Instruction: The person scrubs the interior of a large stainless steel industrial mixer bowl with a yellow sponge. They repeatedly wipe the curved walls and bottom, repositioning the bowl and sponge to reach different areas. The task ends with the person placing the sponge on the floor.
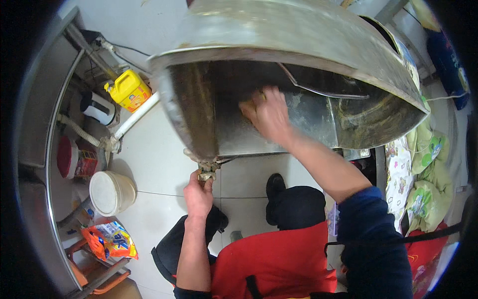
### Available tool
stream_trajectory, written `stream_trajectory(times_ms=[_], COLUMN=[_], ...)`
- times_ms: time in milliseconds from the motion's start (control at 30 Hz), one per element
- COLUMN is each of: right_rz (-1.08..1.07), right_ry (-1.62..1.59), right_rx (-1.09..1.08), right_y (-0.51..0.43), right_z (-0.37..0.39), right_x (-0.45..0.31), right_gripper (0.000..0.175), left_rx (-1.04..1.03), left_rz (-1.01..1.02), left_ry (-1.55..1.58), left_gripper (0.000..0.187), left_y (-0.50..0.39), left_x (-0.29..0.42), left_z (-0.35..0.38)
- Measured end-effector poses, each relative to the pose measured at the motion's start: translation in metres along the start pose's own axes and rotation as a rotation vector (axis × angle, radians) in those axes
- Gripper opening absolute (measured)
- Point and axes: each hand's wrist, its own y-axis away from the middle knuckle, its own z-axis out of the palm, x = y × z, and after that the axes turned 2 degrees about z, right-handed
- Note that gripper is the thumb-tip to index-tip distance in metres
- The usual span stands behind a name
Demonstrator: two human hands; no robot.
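Observation:
A large sheet-metal housing (261,28) stands before me, its curved opening facing me. My left hand (198,196) grips a small fitting (207,175) at the housing's lower left corner. Inside the opening is my right hand (269,114), blurred, with its fingers curled near the dark inner wall. Whether it holds anything cannot be made out. Brown grime stains the inner left side panel (196,108) and the right end. A bent metal rod (325,91) runs across the upper right of the cavity, apart from my right hand.
On the left stand a yellow jug (130,91), an electric kettle (98,108), a white pipe (136,116) and a lidded white bucket (112,193). A detergent bag (111,241) lies on a stool (101,278). Patterned green fabric (429,187) hangs at the right.

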Motion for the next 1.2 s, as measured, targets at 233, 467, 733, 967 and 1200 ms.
stream_trajectory(times_ms=[233,467,733,967,1200], right_rz=[0.15,0.008,0.225,0.189,0.564], right_ry=[-0.023,-0.181,-0.102,0.141,0.391], right_rx=[0.138,0.052,-0.03,0.059,0.025], right_y=[-0.037,0.066,0.1,0.041,-0.041], right_z=[0.015,-0.033,-0.069,-0.031,0.003], right_x=[-0.005,-0.029,0.005,0.092,0.116], right_gripper=[0.031,0.038,0.043,0.038,0.031], left_rx=[0.047,0.119,0.131,0.113,0.084], left_rz=[-0.032,-0.106,-0.095,-0.109,-0.087], left_ry=[0.154,0.342,0.186,0.192,0.203], left_gripper=[0.029,0.024,0.022,0.02,0.016], left_y=[-0.008,-0.008,-0.007,-0.003,-0.002], left_x=[0.0,-0.007,-0.008,-0.007,0.003], left_z=[0.006,0.016,0.018,0.018,0.013])
